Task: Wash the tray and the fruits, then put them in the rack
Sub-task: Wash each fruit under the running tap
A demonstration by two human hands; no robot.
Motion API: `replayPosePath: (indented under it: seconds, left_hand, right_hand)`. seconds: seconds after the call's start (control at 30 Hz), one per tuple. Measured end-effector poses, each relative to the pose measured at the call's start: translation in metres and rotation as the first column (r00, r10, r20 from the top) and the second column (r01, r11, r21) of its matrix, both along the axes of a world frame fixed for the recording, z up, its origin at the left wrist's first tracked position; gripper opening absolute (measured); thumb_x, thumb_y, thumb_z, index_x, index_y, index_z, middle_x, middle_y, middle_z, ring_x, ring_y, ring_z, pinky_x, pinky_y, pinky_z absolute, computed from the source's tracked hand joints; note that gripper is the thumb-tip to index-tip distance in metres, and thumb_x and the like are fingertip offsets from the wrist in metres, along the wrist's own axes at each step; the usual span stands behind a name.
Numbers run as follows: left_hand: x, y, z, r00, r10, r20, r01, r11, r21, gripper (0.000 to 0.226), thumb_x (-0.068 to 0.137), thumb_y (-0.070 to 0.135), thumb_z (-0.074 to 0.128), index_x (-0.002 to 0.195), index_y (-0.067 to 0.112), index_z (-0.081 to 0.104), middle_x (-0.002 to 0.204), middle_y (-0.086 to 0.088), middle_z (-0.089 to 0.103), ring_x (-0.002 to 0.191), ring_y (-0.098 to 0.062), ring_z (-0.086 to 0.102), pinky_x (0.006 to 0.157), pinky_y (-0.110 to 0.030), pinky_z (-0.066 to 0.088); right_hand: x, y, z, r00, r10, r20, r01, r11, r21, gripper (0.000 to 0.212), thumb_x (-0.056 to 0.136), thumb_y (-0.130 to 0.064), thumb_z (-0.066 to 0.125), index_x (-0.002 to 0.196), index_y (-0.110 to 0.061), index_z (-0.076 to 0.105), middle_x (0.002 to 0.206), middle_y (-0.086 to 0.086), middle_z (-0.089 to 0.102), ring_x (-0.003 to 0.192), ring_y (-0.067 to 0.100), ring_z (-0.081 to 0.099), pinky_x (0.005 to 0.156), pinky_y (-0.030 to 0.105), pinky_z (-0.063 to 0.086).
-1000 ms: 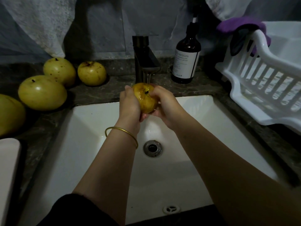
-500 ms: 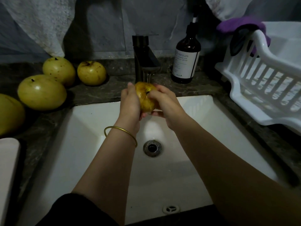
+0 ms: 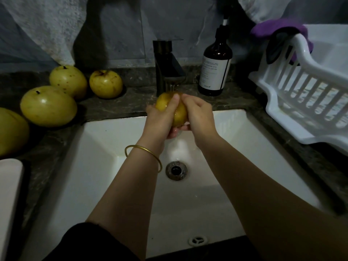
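Sink basin (image 3: 113, 157), hands (image 3: 160, 121) clasping wet fruit (image 3: 180, 114)

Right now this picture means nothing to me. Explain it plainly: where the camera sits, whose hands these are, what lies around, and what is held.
There is no machine here. A person works with bare hands, and the single camera sits on their head, looking forward and down. The left hand and right hand together grip a yellow fruit under the running tap, above the white sink. On the dark counter to the left lie four more fruits. To the right stand a brown pump bottle and a white rack with a purple cloth over its edge.
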State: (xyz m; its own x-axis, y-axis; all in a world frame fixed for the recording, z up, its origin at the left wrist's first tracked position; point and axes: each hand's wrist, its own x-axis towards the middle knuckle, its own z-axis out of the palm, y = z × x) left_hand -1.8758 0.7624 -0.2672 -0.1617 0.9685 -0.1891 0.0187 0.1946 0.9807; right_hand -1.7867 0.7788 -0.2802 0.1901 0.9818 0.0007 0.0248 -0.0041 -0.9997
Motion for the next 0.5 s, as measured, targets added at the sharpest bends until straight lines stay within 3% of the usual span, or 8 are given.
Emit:
replayPosePath:
  seconds: [0.1,0.23,0.3,0.37,0.43,0.5]
  left_hand:
    - [-0.003,-0.001,0.002,0.998,0.054,0.044,-0.051,0.996,-0.070,0.064,0.087,0.064,0.047,0.127,0.015,0.039,0.088,-0.004,0.058,0.059,-0.012,0.059,0.046,-0.020,0.052]
    - [-0.003,-0.001,0.000,0.990,0.047,0.136,-0.027,0.989,-0.143,0.077,0.082,0.076,0.037,0.120,0.012,0.053,0.088,-0.010,0.066,0.057,-0.015,0.061,0.052,-0.022,0.051]
    - [-0.004,-0.001,-0.001,0.992,0.056,0.112,-0.037,0.985,-0.166,0.077,0.082,0.077,0.035,0.121,0.012,0.052,0.094,-0.012,0.066,0.060,-0.016,0.060,0.055,-0.023,0.052]
    - [-0.005,-0.003,0.000,0.995,0.060,0.075,-0.047,0.984,-0.170,0.073,0.084,0.076,0.033,0.123,0.016,0.049,0.104,-0.012,0.063,0.070,-0.019,0.062,0.056,-0.024,0.051]
    - [-0.006,-0.004,0.002,0.999,0.045,0.015,-0.042,0.989,-0.139,0.072,0.087,0.075,0.027,0.128,0.020,0.047,0.115,-0.011,0.060,0.088,-0.023,0.063,0.061,-0.028,0.052]
    - [-0.008,-0.004,0.005,0.999,-0.001,-0.052,-0.005,0.993,-0.115,0.078,0.088,0.074,0.015,0.135,0.019,0.046,0.126,-0.013,0.057,0.107,-0.028,0.059,0.085,-0.040,0.052]
  right_hand:
    - [-0.003,0.000,-0.001,0.995,0.029,0.092,-0.033,0.999,0.039,0.048,0.089,-0.055,0.052,0.125,-0.023,0.058,0.113,-0.003,0.062,0.104,0.017,0.060,0.093,0.046,0.051]
    - [-0.005,0.000,0.002,0.981,0.054,0.186,-0.030,0.991,-0.133,0.072,0.088,-0.073,0.026,0.134,-0.021,0.047,0.124,0.005,0.056,0.110,0.023,0.056,0.099,0.046,0.044]
    - [-0.001,-0.001,0.004,0.972,0.098,0.215,-0.047,0.971,-0.233,0.083,0.085,-0.077,0.016,0.135,-0.018,0.045,0.117,0.011,0.057,0.098,0.023,0.056,0.084,0.039,0.050]
    - [0.004,-0.003,0.008,0.973,0.164,0.162,-0.112,0.951,-0.288,0.085,0.083,-0.079,0.016,0.135,-0.018,0.043,0.111,0.010,0.058,0.086,0.022,0.057,0.064,0.030,0.045]
    - [0.010,-0.005,0.009,0.950,0.286,0.128,-0.231,0.916,-0.327,0.082,0.081,-0.080,0.022,0.136,-0.023,0.041,0.115,0.009,0.060,0.081,0.020,0.064,0.060,0.028,0.045]
    - [0.016,-0.007,0.008,0.891,0.429,0.150,-0.353,0.861,-0.367,0.079,0.078,-0.082,0.031,0.132,-0.026,0.045,0.112,0.008,0.065,0.077,0.020,0.071,0.060,0.027,0.049]
